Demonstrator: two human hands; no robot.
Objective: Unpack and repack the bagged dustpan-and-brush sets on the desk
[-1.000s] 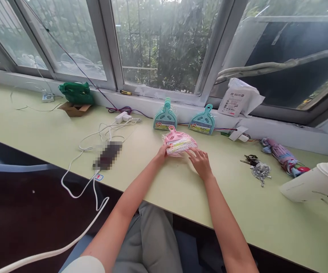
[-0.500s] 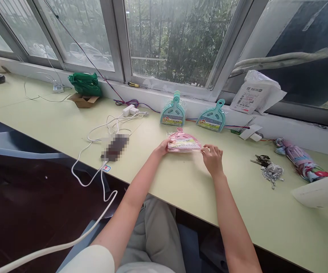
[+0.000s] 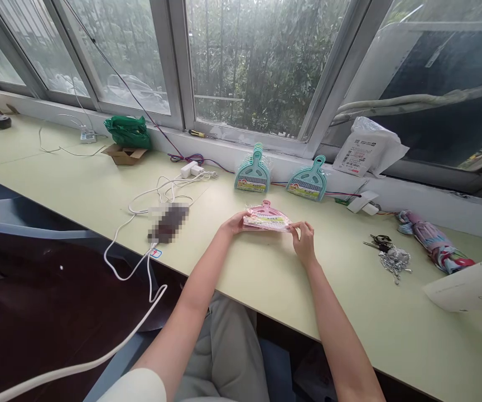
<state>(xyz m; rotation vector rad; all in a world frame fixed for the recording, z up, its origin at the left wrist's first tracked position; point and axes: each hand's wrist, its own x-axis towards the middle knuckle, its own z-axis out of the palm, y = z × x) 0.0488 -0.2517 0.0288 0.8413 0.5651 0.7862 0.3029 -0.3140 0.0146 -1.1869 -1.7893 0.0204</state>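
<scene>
A pink dustpan-and-brush set (image 3: 267, 216) in clear wrap, with a printed label, is held between my two hands just over the table. My left hand (image 3: 236, 221) grips its left end, the thumb on top. At the right end, the fingers of my right hand (image 3: 303, 239) pinch the lower corner or its wrap. Behind it, a stack of teal dustpan sets (image 3: 252, 173) stands upright against the wall. Another teal group (image 3: 308, 181) leans to the right of that stack.
On the pale table (image 3: 266, 279) are white cables (image 3: 130, 215) and a blurred dark device (image 3: 169, 223) at left. Farther back sits a small carton (image 3: 124, 154) under a green bag (image 3: 127, 133). Keys (image 3: 394, 255), a folded umbrella (image 3: 437, 240) and a white cup (image 3: 467, 283) lie at right.
My right hand has shifted slightly left and now pinches the pink set's right corner closely. The pink set has tilted a little. The camera view has shifted slightly.
</scene>
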